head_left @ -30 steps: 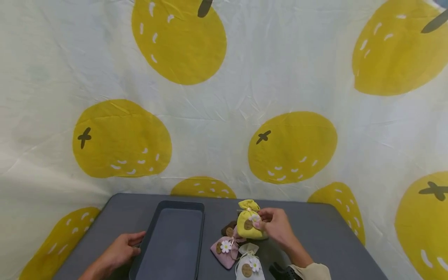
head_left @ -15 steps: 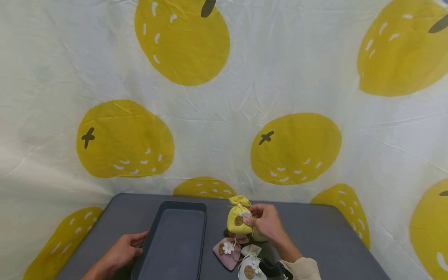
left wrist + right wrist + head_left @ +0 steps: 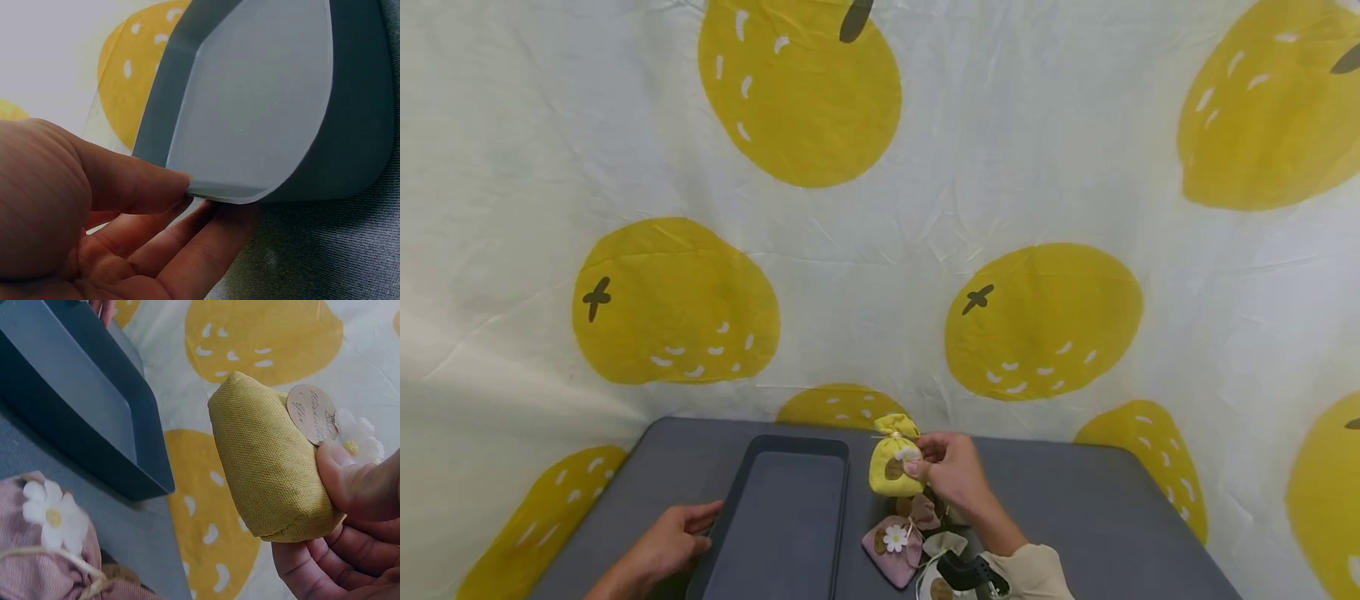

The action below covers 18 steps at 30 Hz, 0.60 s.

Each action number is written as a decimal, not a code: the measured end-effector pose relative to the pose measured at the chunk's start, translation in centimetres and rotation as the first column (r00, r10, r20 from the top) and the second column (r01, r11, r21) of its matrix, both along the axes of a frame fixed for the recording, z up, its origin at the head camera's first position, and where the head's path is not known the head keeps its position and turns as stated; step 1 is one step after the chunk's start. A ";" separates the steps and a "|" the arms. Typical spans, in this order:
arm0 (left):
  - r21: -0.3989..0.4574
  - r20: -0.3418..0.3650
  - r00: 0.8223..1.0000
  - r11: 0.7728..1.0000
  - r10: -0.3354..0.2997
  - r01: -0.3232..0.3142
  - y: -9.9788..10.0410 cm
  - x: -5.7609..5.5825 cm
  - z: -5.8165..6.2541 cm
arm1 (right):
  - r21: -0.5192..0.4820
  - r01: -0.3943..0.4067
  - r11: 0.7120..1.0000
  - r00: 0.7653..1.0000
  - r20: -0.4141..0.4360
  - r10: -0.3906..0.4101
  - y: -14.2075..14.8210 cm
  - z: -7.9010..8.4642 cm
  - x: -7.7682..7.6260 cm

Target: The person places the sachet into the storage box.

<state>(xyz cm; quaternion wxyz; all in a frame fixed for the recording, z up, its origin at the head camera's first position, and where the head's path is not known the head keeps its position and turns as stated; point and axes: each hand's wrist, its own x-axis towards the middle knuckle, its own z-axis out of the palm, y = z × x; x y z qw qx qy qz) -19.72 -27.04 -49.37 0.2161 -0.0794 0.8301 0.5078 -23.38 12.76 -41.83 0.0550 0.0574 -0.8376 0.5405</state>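
Note:
My right hand (image 3: 953, 473) pinches a yellow drawstring pouch (image 3: 887, 471) by its side, thumb in front beside a white flower. In the right wrist view the yellow pouch (image 3: 269, 462) shows a round brown tag (image 3: 312, 414). It is held up above a pink pouch (image 3: 892, 550) with a white flower. My left hand (image 3: 662, 542) grips the left rim of a dark grey rectangular tray (image 3: 718, 525). In the left wrist view the thumb lies over the rim of the tray (image 3: 262, 100) and the fingers are under it.
A whitish pouch (image 3: 945, 546) lies right of the pink one, partly hidden by the black wrist strap (image 3: 966, 573). Darker pouches are partly covered behind them. The grey table (image 3: 1060, 517) ends at a white curtain (image 3: 865, 317) printed with yellow fruit.
The yellow pouch has been lifted and carried left from over the other pouches toward the tray. My left hand keeps its hold on the tray rim.

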 end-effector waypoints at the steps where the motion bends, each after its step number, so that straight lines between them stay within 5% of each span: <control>1: -0.001 0.001 1.000 1.000 0.005 -0.005 0.0 0.1 0.0 | -0.004 -0.011 1.000 1.000 0.000 0.011 -0.2 0.1 0.0; 18: 0.022 -0.037 0.999 1.000 -0.010 0.010 -0.2 0.3 -0.1 | 0.036 -0.077 0.996 0.996 -0.049 0.079 -2.7 0.1 -1.0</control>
